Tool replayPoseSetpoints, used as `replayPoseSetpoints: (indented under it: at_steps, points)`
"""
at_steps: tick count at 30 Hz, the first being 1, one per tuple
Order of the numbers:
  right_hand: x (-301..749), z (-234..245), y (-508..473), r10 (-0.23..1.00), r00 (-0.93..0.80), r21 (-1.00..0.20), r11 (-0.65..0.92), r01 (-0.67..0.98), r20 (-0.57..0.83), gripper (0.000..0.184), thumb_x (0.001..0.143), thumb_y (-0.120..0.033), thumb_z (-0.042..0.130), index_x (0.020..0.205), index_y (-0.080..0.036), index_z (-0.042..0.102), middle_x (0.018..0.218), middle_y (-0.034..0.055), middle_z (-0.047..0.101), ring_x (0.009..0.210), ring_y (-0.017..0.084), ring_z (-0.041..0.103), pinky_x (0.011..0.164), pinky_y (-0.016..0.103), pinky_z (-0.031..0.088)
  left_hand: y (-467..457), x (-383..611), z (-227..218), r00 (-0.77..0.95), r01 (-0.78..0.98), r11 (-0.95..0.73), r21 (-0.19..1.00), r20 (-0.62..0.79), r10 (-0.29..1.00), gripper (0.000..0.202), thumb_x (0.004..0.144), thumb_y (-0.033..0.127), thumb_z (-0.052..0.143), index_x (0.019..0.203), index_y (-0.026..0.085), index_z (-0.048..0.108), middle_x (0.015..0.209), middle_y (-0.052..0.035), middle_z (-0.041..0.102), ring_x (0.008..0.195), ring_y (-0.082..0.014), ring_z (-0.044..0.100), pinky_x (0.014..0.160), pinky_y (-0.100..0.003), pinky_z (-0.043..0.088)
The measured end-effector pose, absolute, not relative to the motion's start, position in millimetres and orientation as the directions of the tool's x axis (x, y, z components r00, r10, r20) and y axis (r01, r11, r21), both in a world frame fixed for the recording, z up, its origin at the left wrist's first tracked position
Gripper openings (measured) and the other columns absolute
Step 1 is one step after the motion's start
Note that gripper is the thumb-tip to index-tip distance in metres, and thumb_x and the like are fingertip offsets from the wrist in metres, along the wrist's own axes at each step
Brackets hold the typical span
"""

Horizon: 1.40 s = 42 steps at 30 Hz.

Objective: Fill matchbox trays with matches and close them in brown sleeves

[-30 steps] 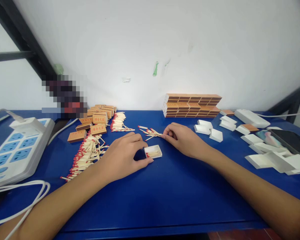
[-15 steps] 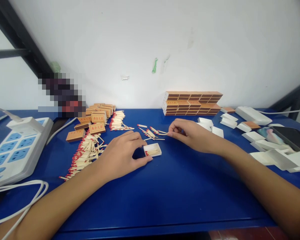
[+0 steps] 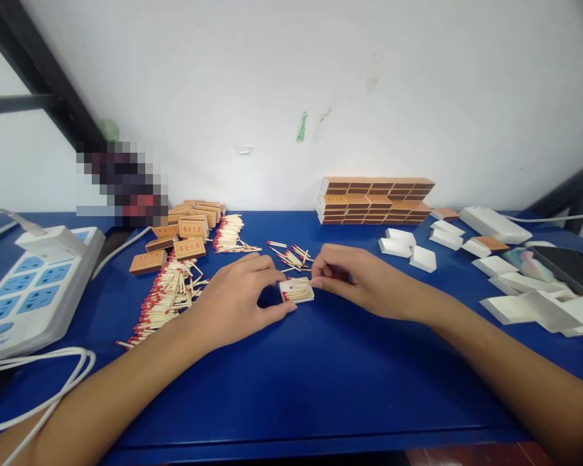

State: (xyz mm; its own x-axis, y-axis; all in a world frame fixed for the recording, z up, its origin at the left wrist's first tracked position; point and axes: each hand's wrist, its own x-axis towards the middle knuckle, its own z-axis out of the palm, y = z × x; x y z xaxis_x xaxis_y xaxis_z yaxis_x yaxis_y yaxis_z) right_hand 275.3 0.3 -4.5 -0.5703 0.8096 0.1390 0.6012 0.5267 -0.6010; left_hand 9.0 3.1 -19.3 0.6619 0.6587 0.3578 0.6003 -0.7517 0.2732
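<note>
My left hand (image 3: 245, 291) grips a small white matchbox tray (image 3: 309, 298) by its left end, thumb at the near side and fingers at the far side. Several red-tipped matches (image 3: 295, 294) lie in the tray. At its right end, my right hand (image 3: 354, 278) pinches a match (image 3: 302, 283) between thumb and fingertips, its red head over the tray. Just beyond the tray is a small scatter of loose matches (image 3: 291, 257). A long heap of matches (image 3: 162, 301) lies to the left, partly hidden by my left forearm, and a smaller pile (image 3: 229, 234) lies behind.
Orange matchboxes (image 3: 189, 248) stand and lie at back left. A stack of matchboxes (image 3: 374, 200) rests against the wall. White trays (image 3: 422, 257) lie right, near a dark phone (image 3: 571, 265). A power strip (image 3: 39, 285) with white cable (image 3: 72, 382) is at left.
My right hand has moved left and nearer, from the loose matches to the tray, carrying a match. My left hand stays on the tray.
</note>
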Motion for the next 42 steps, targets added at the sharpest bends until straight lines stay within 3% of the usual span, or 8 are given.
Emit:
replayPoseSetpoints:
  at_steps: [6, 13, 17, 21, 29, 37, 42]
  points:
    - [271, -12, -4, 0.788, -0.589, -0.514, 0.586, 0.626, 0.181, 0.015, 0.105, -0.032, 0.06, 0.097, -0.022, 0.065, 0.09, 0.0008, 0.059, 0.074, 0.014, 0.053, 0.067, 0.028, 0.04, 2, 9, -20, 0.657, 0.582, -0.761, 0.286, 0.386, 0.647, 0.029, 0.091, 0.041, 0.078, 0.107, 0.018, 0.074, 0.1, -0.005, 0.071, 0.096, -0.0233, 0.068, 0.08, -0.035, 0.053]
    - [268, -10, -7, 0.771, -0.605, -0.515, 0.606, 0.606, 0.197, 0.006, 0.1, -0.023, 0.065, 0.095, -0.022, 0.069, 0.086, -0.0005, 0.058, 0.072, 0.013, 0.052, 0.066, 0.027, 0.041, 2, 8, -21, 0.674, 0.555, -0.78, 0.288, 0.394, 0.625, 0.03, 0.092, 0.042, 0.078, 0.107, 0.017, 0.073, 0.1, -0.0052, 0.07, 0.096, -0.0235, 0.067, 0.081, -0.036, 0.054]
    - [269, -14, -2, 0.83, -0.497, -0.534, 0.548, 0.644, 0.253, 0.009, 0.099, -0.028, 0.066, 0.094, -0.022, 0.07, 0.08, -0.0012, 0.057, 0.068, 0.013, 0.051, 0.063, 0.028, 0.04, 1, 8, -21, 0.673, 0.56, -0.779, 0.282, 0.393, 0.627, 0.029, 0.092, 0.042, 0.077, 0.107, 0.017, 0.073, 0.1, -0.0053, 0.07, 0.096, -0.0234, 0.068, 0.08, -0.036, 0.055]
    - [277, -23, 11, 0.882, -0.386, -0.457, 0.47, 0.755, 0.269, 0.012, 0.098, -0.033, 0.067, 0.094, -0.021, 0.071, 0.083, 0.0009, 0.059, 0.071, 0.015, 0.052, 0.065, 0.031, 0.04, 1, 8, -21, 0.672, 0.558, -0.779, 0.285, 0.395, 0.626, 0.03, 0.092, 0.042, 0.077, 0.109, 0.017, 0.074, 0.101, -0.006, 0.071, 0.098, -0.0239, 0.068, 0.082, -0.037, 0.055]
    - [289, -25, 19, 0.893, -0.432, -0.448, 0.44, 0.778, 0.127, 0.022, 0.104, -0.04, 0.058, 0.093, -0.023, 0.067, 0.088, 0.0021, 0.063, 0.076, 0.017, 0.055, 0.068, 0.031, 0.04, 2, 9, -21, 0.672, 0.565, -0.778, 0.276, 0.393, 0.628, 0.031, 0.092, 0.042, 0.077, 0.109, 0.016, 0.075, 0.102, -0.0056, 0.071, 0.098, -0.0235, 0.068, 0.082, -0.037, 0.056]
    - [274, -22, 11, 0.891, -0.434, -0.501, 0.439, 0.746, 0.133, 0.022, 0.104, -0.039, 0.058, 0.093, -0.022, 0.065, 0.087, 0.0022, 0.062, 0.076, 0.017, 0.054, 0.068, 0.031, 0.04, -1, 9, -18, 0.693, 0.546, -0.795, 0.265, 0.39, 0.606, 0.026, 0.092, 0.04, 0.077, 0.106, 0.018, 0.075, 0.098, -0.0043, 0.07, 0.095, -0.022, 0.068, 0.08, -0.035, 0.055]
    - [280, -23, 14, 0.893, -0.416, -0.453, 0.446, 0.772, 0.169, 0.02, 0.104, -0.038, 0.058, 0.094, -0.021, 0.065, 0.088, 0.0033, 0.062, 0.076, 0.018, 0.054, 0.068, 0.032, 0.04, -1, 9, -19, 0.692, 0.549, -0.792, 0.267, 0.387, 0.61, 0.027, 0.093, 0.04, 0.077, 0.108, 0.018, 0.075, 0.099, -0.005, 0.069, 0.096, -0.0223, 0.067, 0.081, -0.035, 0.055]
